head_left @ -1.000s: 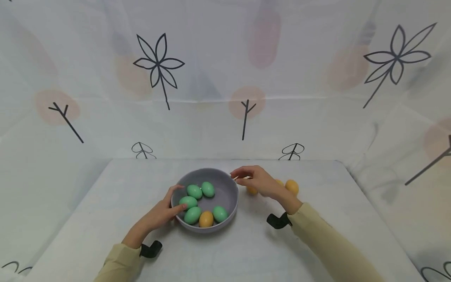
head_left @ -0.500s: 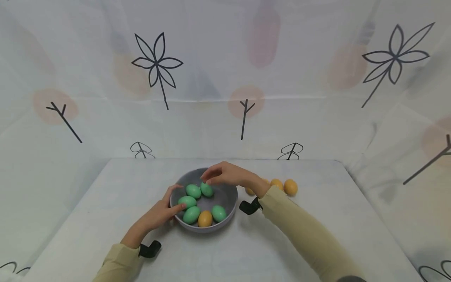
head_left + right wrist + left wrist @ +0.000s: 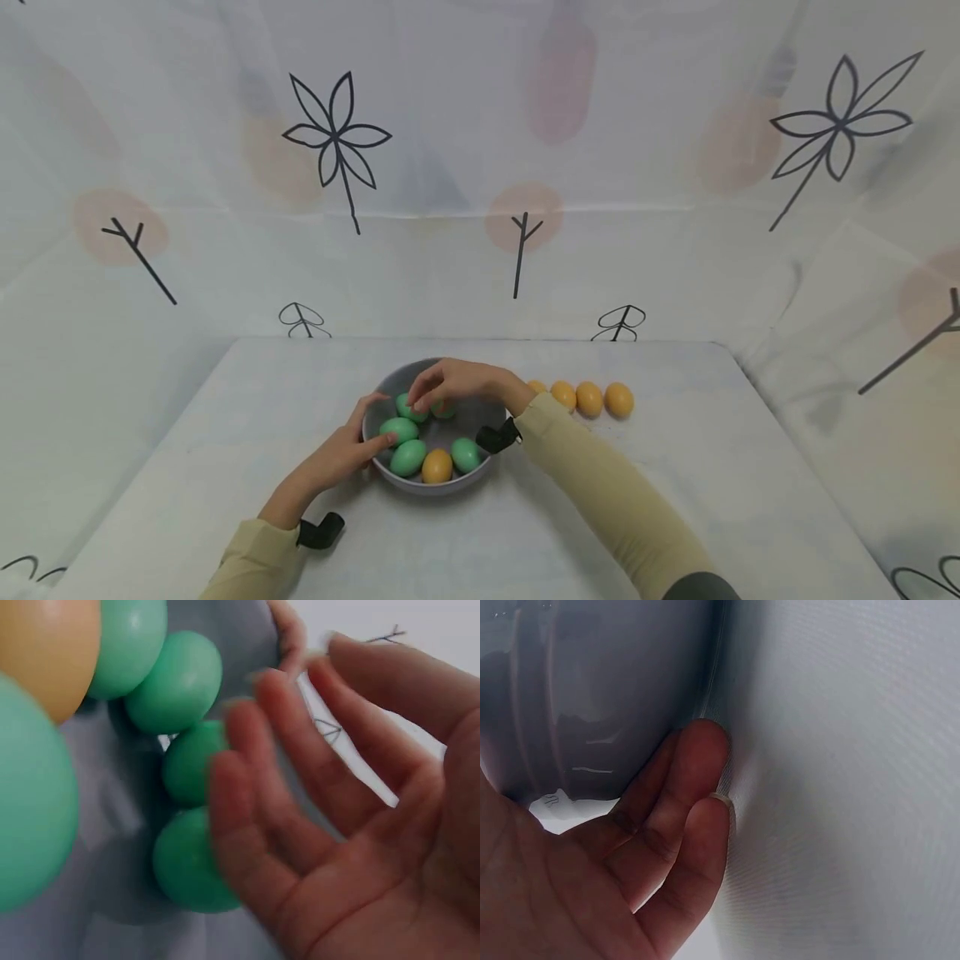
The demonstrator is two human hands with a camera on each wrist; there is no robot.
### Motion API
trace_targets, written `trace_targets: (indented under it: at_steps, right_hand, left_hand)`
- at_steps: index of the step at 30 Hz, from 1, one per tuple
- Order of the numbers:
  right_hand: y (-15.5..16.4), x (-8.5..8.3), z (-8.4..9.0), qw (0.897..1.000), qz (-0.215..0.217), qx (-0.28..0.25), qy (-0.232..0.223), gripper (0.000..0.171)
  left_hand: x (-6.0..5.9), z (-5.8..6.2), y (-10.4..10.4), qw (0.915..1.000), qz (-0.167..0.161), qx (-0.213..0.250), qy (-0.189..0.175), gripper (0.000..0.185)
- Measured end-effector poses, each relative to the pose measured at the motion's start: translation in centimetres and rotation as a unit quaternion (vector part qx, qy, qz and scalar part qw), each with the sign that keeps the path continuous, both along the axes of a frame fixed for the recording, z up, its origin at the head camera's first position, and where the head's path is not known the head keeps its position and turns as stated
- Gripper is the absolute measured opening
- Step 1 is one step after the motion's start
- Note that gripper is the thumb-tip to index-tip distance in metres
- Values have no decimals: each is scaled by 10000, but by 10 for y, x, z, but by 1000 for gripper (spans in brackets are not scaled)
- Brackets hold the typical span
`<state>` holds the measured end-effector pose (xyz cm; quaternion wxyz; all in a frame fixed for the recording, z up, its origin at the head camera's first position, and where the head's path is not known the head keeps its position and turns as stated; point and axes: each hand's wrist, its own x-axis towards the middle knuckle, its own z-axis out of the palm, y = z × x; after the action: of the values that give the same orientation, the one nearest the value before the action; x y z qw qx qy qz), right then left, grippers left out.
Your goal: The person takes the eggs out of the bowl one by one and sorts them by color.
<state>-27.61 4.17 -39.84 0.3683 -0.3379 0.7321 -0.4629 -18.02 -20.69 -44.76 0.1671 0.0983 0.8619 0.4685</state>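
A grey bowl (image 3: 448, 435) on the white table holds several green eggs (image 3: 408, 457) and one orange egg (image 3: 437, 467). My left hand (image 3: 347, 448) grips the bowl's left side, thumb over the rim; in the left wrist view its fingers (image 3: 697, 757) curl low against the outer wall. Over the back of the bowl reaches my right hand (image 3: 465, 381), fingertips close to the two rear green eggs, which it partly covers. The right wrist view shows an empty palm and spread, loosely bent fingers (image 3: 259, 795) right by a green egg (image 3: 187, 862).
Several orange eggs (image 3: 589, 400) stand in a row on the table (image 3: 600, 500) to the right of the bowl, the leftmost partly hidden by the right arm. A white cloth (image 3: 442, 275) with plant drawings hangs behind the table's far edge.
My right hand has moved left, from beside the orange eggs to over the green eggs at the bowl's back. The left hand keeps its grip and the bowl stays put.
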Motion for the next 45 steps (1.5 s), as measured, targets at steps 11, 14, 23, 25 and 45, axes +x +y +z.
trace_targets:
  at_steps: [11,14,23,25,45]
  right_hand:
    - [2,-1,-1,9884,1324,575,-475,25]
    - [0,-1,-1,9828,1598,878,-275,28]
    - [-7,2,-9,9737,1784,1414,45,35]
    - [-7,3,-9,9726,1800,1466,89,35]
    - [-12,4,-8,9615,2102,1770,-82,37]
  left_hand:
    - [-1,-2,1,10000,53,-57,26,65]
    - [-1,-3,0,10000,57,-35,24,65]
    - [3,-3,0,10000,25,-36,9,65]
    - [3,-3,0,10000,10,-41,21,65]
    - [1,-5,0,9998,42,-97,138,63]
